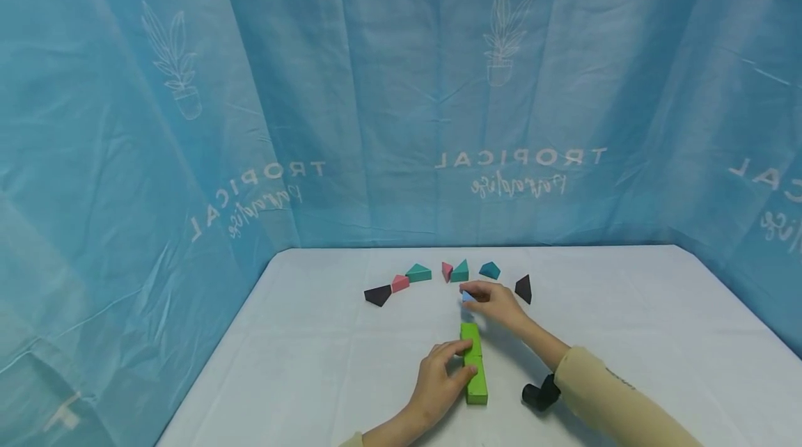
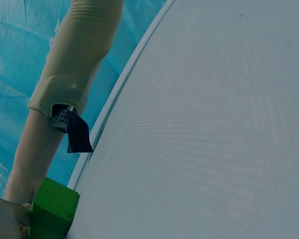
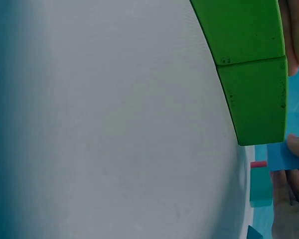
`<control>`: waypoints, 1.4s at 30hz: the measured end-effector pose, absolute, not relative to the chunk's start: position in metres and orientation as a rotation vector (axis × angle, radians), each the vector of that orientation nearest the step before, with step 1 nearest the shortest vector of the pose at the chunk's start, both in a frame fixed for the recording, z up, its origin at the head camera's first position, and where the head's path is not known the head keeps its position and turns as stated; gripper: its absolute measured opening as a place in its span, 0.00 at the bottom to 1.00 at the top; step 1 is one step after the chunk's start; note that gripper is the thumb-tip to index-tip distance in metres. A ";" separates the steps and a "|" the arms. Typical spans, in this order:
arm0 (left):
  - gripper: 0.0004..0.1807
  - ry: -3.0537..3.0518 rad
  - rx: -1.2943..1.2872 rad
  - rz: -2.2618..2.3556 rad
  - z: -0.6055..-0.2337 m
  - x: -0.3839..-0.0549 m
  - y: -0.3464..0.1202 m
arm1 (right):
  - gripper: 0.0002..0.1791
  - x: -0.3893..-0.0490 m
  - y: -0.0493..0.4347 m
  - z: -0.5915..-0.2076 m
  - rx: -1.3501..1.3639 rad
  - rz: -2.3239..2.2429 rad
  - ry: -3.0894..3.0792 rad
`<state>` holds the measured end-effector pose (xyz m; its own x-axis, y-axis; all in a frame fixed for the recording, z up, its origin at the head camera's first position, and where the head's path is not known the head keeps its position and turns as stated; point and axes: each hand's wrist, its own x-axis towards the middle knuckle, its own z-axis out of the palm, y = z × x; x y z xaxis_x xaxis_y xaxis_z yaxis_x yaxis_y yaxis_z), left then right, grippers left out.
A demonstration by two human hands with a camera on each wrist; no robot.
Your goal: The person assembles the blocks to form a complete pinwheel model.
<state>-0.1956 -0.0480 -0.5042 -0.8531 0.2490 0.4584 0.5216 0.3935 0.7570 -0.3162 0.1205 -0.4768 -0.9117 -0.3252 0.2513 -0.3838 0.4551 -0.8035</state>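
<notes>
Two green blocks (image 1: 474,363) lie end to end in a line on the white table. My left hand (image 1: 438,377) is at their left side, thumb and fingers spread along them and the fingertips touching their upper edge. Farther back, my right hand (image 1: 498,304) pinches a small blue block (image 3: 284,157) between thumb and fingers. In the head view that blue piece is partly hidden by the fingers. It is held just beyond the far end of the green blocks. The left wrist view shows one green block (image 2: 52,209) beside part of the left hand.
Along the back lie black (image 1: 378,295), pink (image 1: 399,283) and teal (image 1: 418,273) blocks, then another pink (image 1: 447,271) and teal (image 1: 460,271) pair, a dark teal one (image 1: 490,270) and a black one (image 1: 523,288). A black device (image 1: 541,393) sits at the right cuff. Blue curtains (image 1: 401,120) surround the table.
</notes>
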 end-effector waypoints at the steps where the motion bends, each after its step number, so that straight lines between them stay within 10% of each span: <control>1: 0.20 -2.382 -0.680 -1.445 -0.504 -0.195 -0.048 | 0.18 -0.317 0.121 -0.479 0.655 1.461 -2.636; 42: 0.20 -2.396 -0.665 -1.447 -0.505 -0.195 -0.047 | 0.16 -0.303 0.126 -0.490 0.823 1.422 -2.701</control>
<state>-0.1952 -0.0472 -0.5051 -0.8602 0.2467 0.4463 0.5099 0.3981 0.7626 -0.3030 0.1261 -0.4903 -0.8643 -0.4537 0.2172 -0.4359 0.4600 -0.7736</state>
